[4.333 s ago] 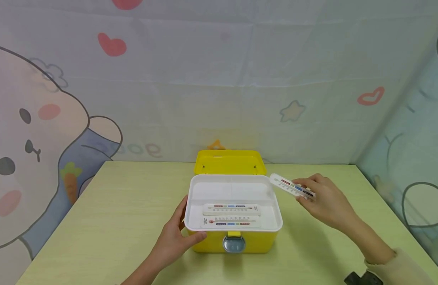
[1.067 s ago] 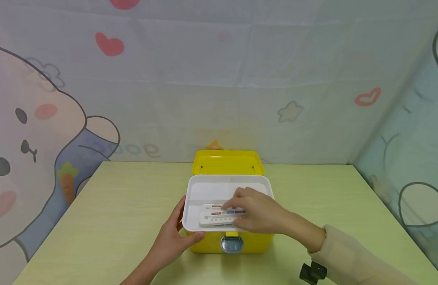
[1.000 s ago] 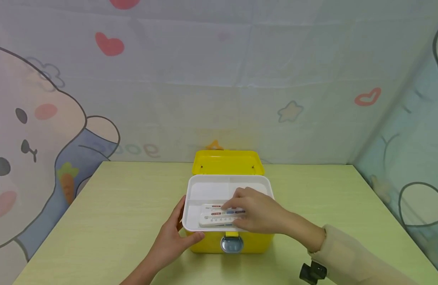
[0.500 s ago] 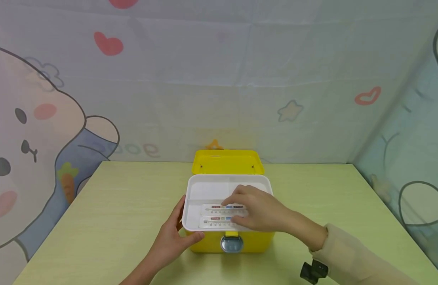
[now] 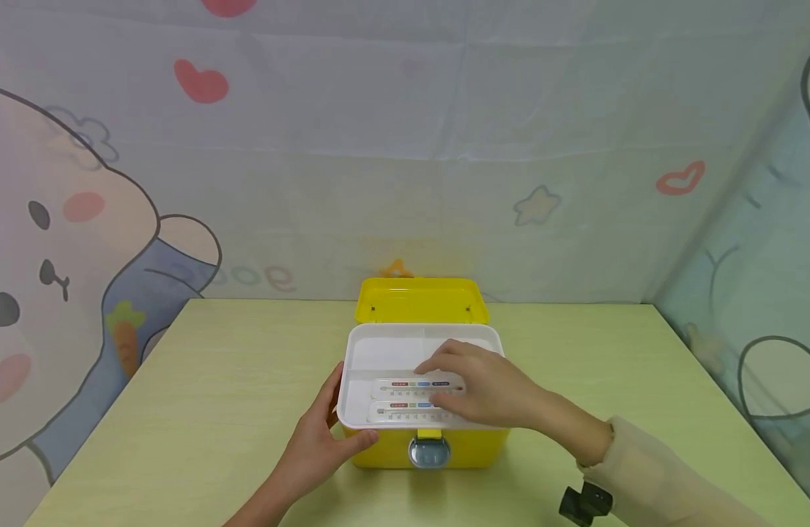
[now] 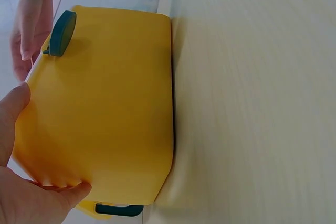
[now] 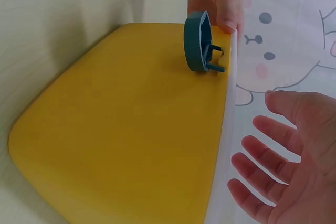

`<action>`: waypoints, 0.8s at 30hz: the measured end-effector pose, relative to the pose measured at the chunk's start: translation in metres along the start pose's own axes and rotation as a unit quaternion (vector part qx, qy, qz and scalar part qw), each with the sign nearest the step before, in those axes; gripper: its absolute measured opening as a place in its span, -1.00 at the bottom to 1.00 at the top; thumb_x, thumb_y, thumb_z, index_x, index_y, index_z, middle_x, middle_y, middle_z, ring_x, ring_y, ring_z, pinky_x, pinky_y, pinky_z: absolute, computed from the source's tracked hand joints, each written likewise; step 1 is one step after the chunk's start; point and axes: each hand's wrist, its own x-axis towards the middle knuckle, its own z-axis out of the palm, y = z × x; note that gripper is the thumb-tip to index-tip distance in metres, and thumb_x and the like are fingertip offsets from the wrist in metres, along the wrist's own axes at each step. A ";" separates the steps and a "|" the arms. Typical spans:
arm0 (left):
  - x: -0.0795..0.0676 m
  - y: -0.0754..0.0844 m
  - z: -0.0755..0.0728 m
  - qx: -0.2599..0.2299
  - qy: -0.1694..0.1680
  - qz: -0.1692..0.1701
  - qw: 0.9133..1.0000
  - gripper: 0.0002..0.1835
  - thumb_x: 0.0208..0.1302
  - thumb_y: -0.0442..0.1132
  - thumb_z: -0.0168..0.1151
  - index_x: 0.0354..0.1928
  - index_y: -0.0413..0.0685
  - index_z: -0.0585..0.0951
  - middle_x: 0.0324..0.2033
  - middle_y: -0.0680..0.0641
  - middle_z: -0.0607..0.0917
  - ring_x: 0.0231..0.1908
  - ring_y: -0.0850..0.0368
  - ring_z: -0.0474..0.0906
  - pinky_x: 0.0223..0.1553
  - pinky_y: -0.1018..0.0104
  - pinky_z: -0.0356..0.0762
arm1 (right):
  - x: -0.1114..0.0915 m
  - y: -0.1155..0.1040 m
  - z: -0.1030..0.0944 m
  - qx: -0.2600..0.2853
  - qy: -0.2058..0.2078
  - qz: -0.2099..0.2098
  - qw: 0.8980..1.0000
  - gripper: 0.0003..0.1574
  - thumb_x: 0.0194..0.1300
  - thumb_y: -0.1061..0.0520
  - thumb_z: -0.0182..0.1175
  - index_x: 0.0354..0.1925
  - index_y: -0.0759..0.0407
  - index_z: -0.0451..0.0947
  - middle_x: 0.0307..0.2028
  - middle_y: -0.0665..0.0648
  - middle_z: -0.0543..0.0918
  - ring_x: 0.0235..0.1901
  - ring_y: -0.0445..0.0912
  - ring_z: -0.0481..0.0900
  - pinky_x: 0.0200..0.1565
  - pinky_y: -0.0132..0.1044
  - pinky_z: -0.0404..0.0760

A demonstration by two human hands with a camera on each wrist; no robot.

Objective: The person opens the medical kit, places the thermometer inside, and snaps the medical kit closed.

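A yellow medicine box (image 5: 379, 448) stands with its lid (image 5: 422, 300) raised and a white tray (image 5: 385, 348) across its top. Two white strip thermometers lie side by side in the tray's front compartment: a rear thermometer (image 5: 395, 389) and a front thermometer (image 5: 398, 412). Whether another lies beneath the front one is hidden. My left hand (image 5: 316, 443) grips the box's left front corner, thumb in front, fingers along the side. Above the thermometers' right ends hovers my right hand (image 5: 487, 384), fingers spread and holding nothing; the right wrist view shows the same hand (image 7: 304, 156) apart from the box.
A grey-blue latch (image 5: 429, 451) hangs on the box's front. The pale wooden table (image 5: 247, 373) extends on both sides. Behind it hangs a printed cloth (image 5: 326, 183), and another cloth (image 5: 767, 293) closes the right side. A small black camera (image 5: 584, 502) sits at the right sleeve.
My right hand brought a thermometer from the right into the tray, laid it at the front over the one there and let go. It has since drawn slightly right. The left hand kept its grip.
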 end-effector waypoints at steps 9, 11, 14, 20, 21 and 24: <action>0.000 0.000 0.000 -0.002 -0.003 0.002 1.000 0.11 -0.09 -0.15 0.48 0.43 0.20 -0.05 0.29 0.02 0.31 0.21 0.07 0.32 0.25 0.02 0.26 | -0.003 0.005 -0.003 0.024 0.015 -0.001 1.000 -0.61 0.16 -0.01 0.26 -0.01 -0.01 0.57 -0.09 -0.06 0.55 -0.12 -0.15 0.50 -0.04 -0.26 0.54; 0.000 -0.001 0.000 0.002 -0.003 0.002 1.000 0.11 -0.10 -0.13 0.48 0.43 0.20 -0.06 0.29 0.02 0.31 0.22 0.06 0.31 0.24 0.02 0.26 | -0.003 0.006 -0.004 0.026 0.023 -0.004 0.999 -0.60 0.16 0.00 0.26 -0.01 -0.01 0.56 -0.09 -0.07 0.55 -0.11 -0.14 0.50 -0.05 -0.26 0.54; -0.001 -0.001 0.000 0.010 -0.002 0.003 1.000 0.13 -0.10 -0.12 0.48 0.43 0.21 -0.07 0.30 0.02 0.29 0.24 0.06 0.29 0.24 0.02 0.26 | -0.004 0.009 -0.004 0.028 0.043 -0.013 0.999 -0.61 0.15 0.02 0.27 -0.01 -0.02 0.56 -0.09 -0.08 0.55 -0.11 -0.16 0.51 -0.07 -0.28 0.55; 0.000 0.001 0.000 0.026 -0.005 0.003 1.000 0.18 -0.14 -0.12 0.50 0.43 0.27 -0.12 0.33 0.06 0.24 0.25 0.02 0.28 0.24 -0.02 0.25 | -0.006 0.014 -0.006 0.036 0.081 -0.018 0.996 -0.60 0.15 0.09 0.27 0.01 -0.04 0.55 -0.07 -0.06 0.57 -0.12 -0.13 0.53 -0.08 -0.25 0.57; 0.000 0.002 -0.001 0.027 -0.006 0.003 1.000 0.19 -0.14 -0.12 0.50 0.43 0.29 -0.12 0.33 0.06 0.24 0.25 0.02 0.28 0.24 -0.02 0.25 | -0.006 0.015 -0.006 0.039 0.083 -0.017 0.996 -0.59 0.15 0.09 0.27 0.02 -0.02 0.55 -0.06 -0.05 0.58 -0.12 -0.13 0.54 -0.08 -0.24 0.57; 0.001 0.003 -0.002 0.036 -0.008 0.013 0.999 0.18 -0.14 -0.11 0.50 0.43 0.29 -0.12 0.35 0.06 0.19 0.29 0.03 0.22 0.26 0.01 0.22 | -0.006 0.017 -0.008 0.042 0.087 -0.006 0.995 -0.57 0.15 0.09 0.27 0.03 -0.02 0.54 -0.02 -0.05 0.58 -0.07 -0.14 0.54 -0.05 -0.22 0.57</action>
